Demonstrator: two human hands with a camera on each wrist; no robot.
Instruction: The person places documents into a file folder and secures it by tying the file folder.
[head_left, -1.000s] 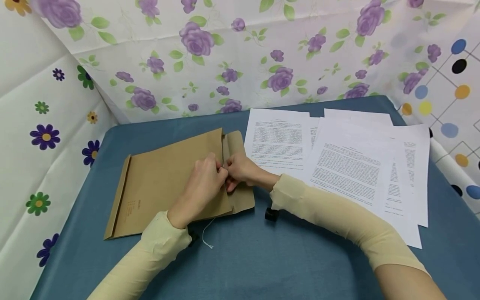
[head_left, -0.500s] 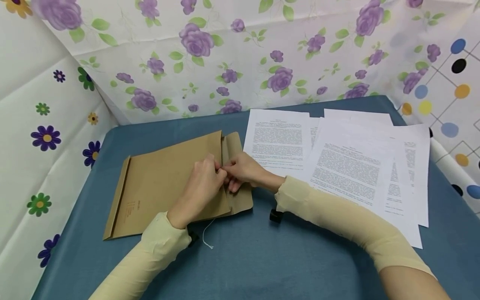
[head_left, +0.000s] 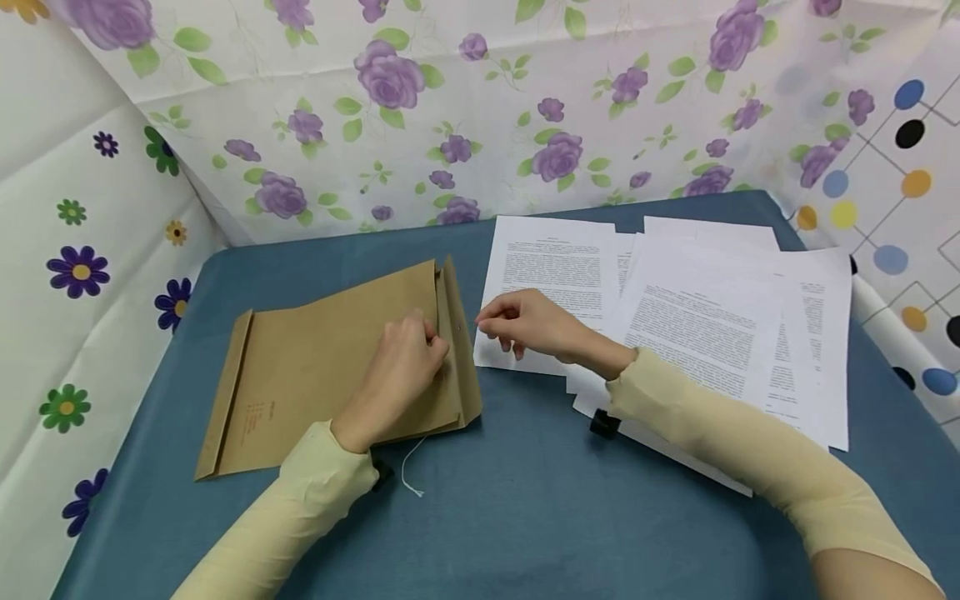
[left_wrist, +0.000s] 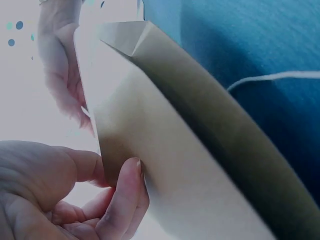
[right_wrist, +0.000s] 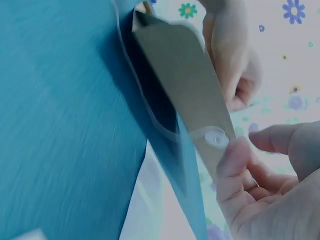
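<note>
A brown paper envelope [head_left: 322,367] lies on the blue table [head_left: 525,517], its end flap [head_left: 457,333] standing nearly upright. My left hand [head_left: 408,358] rests on the envelope at its mouth, and in the left wrist view the thumb [left_wrist: 125,185] presses the brown paper against curled fingers. My right hand [head_left: 517,321] hovers just right of the flap over a printed sheet [head_left: 558,267], fingers loosely curled and holding nothing. In the right wrist view a round button clasp [right_wrist: 216,136] shows on the flap [right_wrist: 185,75], a fingertip [right_wrist: 232,157] right beside it.
Several printed white sheets [head_left: 697,333] overlap on the table's right half. A thin white string [head_left: 408,477] trails onto the table by my left wrist. Flowered and dotted sheets wall in the table at the back and both sides.
My right hand has left the clasp and moved right, over the printed sheet. The flap, which lay flat to the right, now stands up. The left hand stays on the envelope.
</note>
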